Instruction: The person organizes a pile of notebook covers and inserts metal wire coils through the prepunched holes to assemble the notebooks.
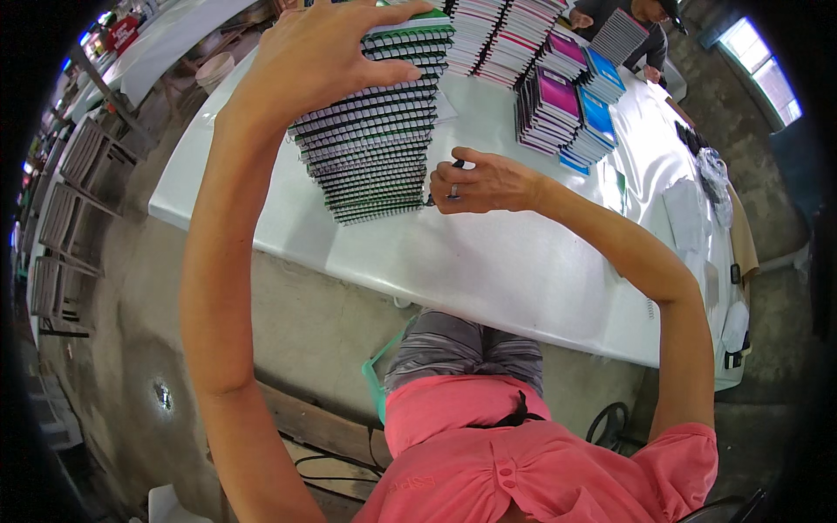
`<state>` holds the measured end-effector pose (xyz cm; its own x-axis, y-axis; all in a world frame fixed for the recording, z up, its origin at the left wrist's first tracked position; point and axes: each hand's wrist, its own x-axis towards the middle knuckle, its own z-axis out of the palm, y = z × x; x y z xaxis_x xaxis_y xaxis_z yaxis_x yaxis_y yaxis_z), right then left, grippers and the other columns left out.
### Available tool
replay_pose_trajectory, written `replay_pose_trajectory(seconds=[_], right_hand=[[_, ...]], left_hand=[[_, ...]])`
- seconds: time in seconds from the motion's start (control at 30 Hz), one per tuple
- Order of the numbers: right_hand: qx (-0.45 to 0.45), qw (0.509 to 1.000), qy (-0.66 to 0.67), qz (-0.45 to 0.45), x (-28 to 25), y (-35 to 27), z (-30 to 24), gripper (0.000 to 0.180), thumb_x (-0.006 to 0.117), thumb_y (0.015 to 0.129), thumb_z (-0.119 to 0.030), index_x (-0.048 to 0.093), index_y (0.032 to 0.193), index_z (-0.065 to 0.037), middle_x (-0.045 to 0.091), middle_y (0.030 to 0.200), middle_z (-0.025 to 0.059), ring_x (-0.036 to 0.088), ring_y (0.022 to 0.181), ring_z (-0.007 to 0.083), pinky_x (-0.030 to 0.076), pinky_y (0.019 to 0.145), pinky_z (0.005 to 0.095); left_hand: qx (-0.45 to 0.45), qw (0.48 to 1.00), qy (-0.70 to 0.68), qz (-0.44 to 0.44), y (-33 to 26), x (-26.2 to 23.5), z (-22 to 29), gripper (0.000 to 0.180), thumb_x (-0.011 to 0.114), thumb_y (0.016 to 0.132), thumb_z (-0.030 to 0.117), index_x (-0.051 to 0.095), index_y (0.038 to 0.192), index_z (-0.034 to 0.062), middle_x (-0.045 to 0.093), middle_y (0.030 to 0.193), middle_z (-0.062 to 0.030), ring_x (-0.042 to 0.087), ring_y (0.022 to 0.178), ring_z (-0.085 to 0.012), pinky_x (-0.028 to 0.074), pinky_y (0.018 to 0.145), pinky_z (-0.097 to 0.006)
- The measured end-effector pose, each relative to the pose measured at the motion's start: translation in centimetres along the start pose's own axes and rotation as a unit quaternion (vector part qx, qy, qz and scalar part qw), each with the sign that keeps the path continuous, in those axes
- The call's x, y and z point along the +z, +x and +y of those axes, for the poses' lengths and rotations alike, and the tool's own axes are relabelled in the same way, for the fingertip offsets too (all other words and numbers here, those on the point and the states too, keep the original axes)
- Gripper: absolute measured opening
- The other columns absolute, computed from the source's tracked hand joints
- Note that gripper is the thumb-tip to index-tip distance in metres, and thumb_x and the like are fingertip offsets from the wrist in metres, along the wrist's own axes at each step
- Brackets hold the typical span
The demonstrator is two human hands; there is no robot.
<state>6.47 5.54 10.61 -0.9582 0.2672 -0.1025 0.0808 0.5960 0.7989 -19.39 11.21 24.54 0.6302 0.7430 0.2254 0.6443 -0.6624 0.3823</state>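
- One tall stack of wire-bound notebooks (pixel 375 148), its edge ridged with coils, stands on the smooth, glossy white table (pixel 488 270).
- The left hand (pixel 336 52) spreads wide at the stack's green top.
- The right hand (pixel 484 181) curls around one slim black tool (pixel 458 163), beside the stack.
- Two purple-topped piles (pixel 558 94) and two blue-topped piles (pixel 597 113) stand beyond.

A head-worn fisheye looks closely down on both hands (pixel 493 183).
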Motion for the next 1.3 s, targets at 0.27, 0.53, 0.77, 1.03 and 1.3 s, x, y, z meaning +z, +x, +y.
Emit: replay_pose_trajectory(seconds=[0.27, 0.53, 0.77, 1.03, 1.3], right_hand=[[0.023, 0.998, 0.043, 0.032, 0.9, -0.1, -0.5, 0.038, 0.07, 0.074, -0.022, 0.047, 0.104, -0.019, 0.054, 0.108, -0.0048, 0.048, 0.109, 0.0126, 0.042, 0.09, 0.0303], [0.226, 0.937, 0.171, -0.207, -2.2, 4.9, -5.1, 0.01, 0.073, 0.063, -0.013, 0.064, 0.061, -0.011, 0.059, 0.063, 0.0059, 0.063, 0.062, 0.0256, 0.042, 0.037, 0.0422], [0.398, 0.84, 0.255, -0.266, -2.7, 0.4, -7.2, 0.043, 0.07, 0.078, -0.029, 0.058, 0.114, -0.008, 0.061, 0.107, 0.0117, 0.058, 0.1, 0.0261, 0.043, 0.086, 0.0462], [0.419, 0.788, 0.449, -0.03, 1.0, -7.9, -5.8, 0.05, 0.062, 0.09, -0.046, 0.059, 0.118, -0.004, 0.057, 0.124, 0.0153, 0.053, 0.116, 0.032, 0.041, 0.098, 0.0478], [0.495, 0.322, 0.783, 0.193, 10.1, 2.6, -1.2, 0.085, 0.03, 0.095, -0.07, 0.061, 0.121, 0.005, 0.064, 0.117, 0.0195, 0.061, 0.101, 0.0268, 0.048, 0.092, 0.0375]], left_hand=[[0.007, 1.0, -0.021, -0.002, 0.1, 0.0, 0.3, 0.067, 0.069, 0.085, 0.045, 0.045, 0.145, 0.0235, 0.056, 0.137, -0.0142, 0.055, 0.122, -0.0296, 0.044, 0.103, -0.046], [0.01, 1.0, 0.003, 0.0, 0.3, -0.2, 0.3, 0.068, 0.071, 0.084, 0.045, 0.046, 0.144, 0.0239, 0.055, 0.138, -0.0145, 0.055, 0.123, -0.03, 0.042, 0.105, -0.047], [0.134, 0.954, 0.212, 0.165, 0.8, 1.1, -2.1, 0.07, 0.071, 0.077, 0.051, 0.049, 0.141, 0.0336, 0.046, 0.148, -0.0014, 0.048, 0.128, -0.0345, 0.039, 0.106, -0.05], [0.123, 0.969, 0.186, 0.111, 0.9, 0.3, -1.2, 0.07, 0.068, 0.082, 0.051, 0.044, 0.144, 0.0299, 0.042, 0.151, -0.0036, 0.035, 0.136, -0.0454, 0.023, 0.113, -0.06], [0.096, 0.898, 0.382, 0.197, -1.6, -1.1, 2.7, 0.083, 0.064, 0.076, 0.057, 0.034, 0.149, 0.0318, 0.037, 0.154, -0.0046, 0.033, 0.14, -0.0392, 0.023, 0.11, -0.063]])
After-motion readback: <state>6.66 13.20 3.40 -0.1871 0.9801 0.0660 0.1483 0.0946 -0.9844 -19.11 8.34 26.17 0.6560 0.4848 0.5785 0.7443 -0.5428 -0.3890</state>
